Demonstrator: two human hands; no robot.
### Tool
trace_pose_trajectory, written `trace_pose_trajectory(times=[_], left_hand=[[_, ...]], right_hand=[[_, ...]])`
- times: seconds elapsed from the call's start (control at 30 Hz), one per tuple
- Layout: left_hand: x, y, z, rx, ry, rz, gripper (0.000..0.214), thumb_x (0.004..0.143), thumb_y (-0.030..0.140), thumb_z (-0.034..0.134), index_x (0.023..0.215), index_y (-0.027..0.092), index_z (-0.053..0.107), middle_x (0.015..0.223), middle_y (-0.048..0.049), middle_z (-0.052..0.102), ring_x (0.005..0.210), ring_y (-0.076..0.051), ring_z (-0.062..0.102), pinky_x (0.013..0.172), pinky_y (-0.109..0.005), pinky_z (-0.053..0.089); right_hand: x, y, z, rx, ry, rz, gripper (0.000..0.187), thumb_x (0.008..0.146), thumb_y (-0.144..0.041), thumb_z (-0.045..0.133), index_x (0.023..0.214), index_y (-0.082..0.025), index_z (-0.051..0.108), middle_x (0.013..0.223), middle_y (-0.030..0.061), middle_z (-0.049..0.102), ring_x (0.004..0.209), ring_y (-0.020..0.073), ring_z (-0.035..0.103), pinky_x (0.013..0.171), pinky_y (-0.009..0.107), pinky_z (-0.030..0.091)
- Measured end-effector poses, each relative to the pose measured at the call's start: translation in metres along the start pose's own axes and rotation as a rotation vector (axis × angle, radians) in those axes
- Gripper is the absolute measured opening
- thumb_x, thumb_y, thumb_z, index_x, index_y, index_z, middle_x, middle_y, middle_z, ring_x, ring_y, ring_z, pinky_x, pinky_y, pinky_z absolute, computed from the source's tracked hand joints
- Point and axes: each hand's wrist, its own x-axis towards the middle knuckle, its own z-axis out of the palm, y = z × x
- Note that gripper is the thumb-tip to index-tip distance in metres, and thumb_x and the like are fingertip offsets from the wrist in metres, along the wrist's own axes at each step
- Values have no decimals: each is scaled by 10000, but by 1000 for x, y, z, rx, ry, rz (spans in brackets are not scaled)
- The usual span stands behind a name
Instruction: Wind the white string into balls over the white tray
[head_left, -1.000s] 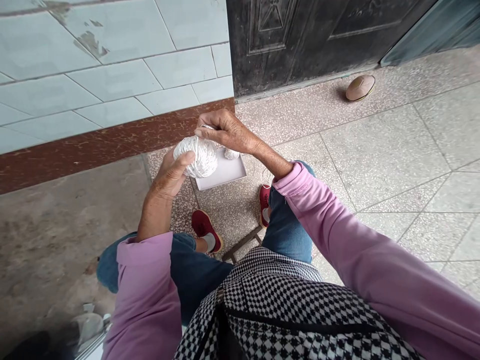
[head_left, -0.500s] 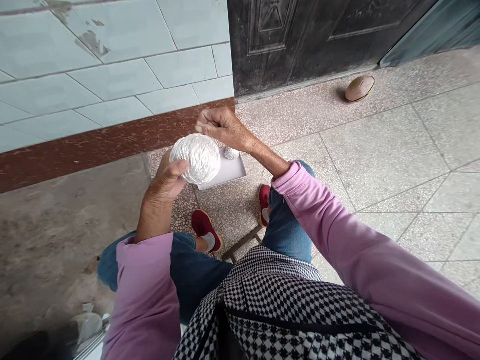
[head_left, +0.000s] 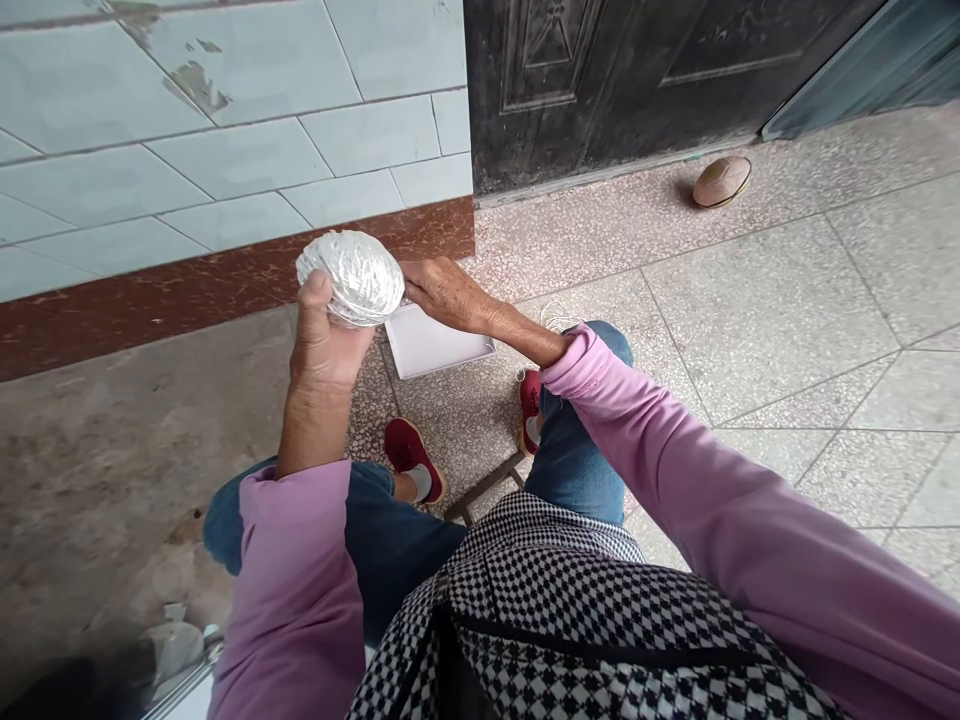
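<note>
A large ball of shiny white yarn [head_left: 356,275] rests in my left hand [head_left: 326,335], which is closed around its near left side, thumb on top. My right hand [head_left: 450,292] is at the ball's right side, its fingers curled together and partly hidden by the ball. Whether a strand runs between those fingers cannot be made out. Beneath the hands, a shallow white box lid [head_left: 439,345] lies on the floor. Thin loops of loose white yarn [head_left: 559,315] lie beyond my right forearm.
My red shoes [head_left: 409,450] are on the speckled floor near the box lid. A tiled wall [head_left: 225,160] with a brown base stands ahead, beside a dark door [head_left: 600,90]. A worn, deflated-looking ball [head_left: 721,181] lies by the door. A stool bar [head_left: 484,487] shows between my legs.
The yarn ball has moved left and up and turned in my left hand. My right hand has come down from above the ball to its right side, covering the small white ball seen earlier.
</note>
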Motion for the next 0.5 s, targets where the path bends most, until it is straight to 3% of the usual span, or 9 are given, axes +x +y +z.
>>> trace_pose_trajectory(times=[0.13,0.3,0.4,0.5], left_hand=[[3,1,-3,37,51,25,952,650,1030,1072,1188,290,808,1523,-154,834,1721,-478,647,1437,-689,629],[7,-5,-7,96,195,51,903,581,864,1146,1114,243,765,1310,-142,830,1356,-409,798,1199,-606,754],[11,-14,-14,233,266,89,942,501,788,1181,1121,232,741,1265,-116,829,1213,-348,810,1186,-577,742],[13,-23,-22,430,279,115,1017,473,765,1202,1206,233,740,1274,-107,847,1161,-336,808,1193,-607,724]], right_hand=[[-8,-20,3,12,-104,35,389,1310,-98,686,943,-226,691,1035,84,827,1054,250,697,1000,370,495],[-16,-27,6,135,-235,-95,435,1335,-100,661,919,-220,616,965,32,733,952,210,629,956,350,472],[-14,-18,3,240,-232,-212,404,1385,-153,595,988,-187,659,953,15,690,917,188,602,931,324,478],[-9,-9,-9,312,-169,-266,446,1441,-332,595,1034,-179,691,940,10,680,916,179,589,899,303,493]])
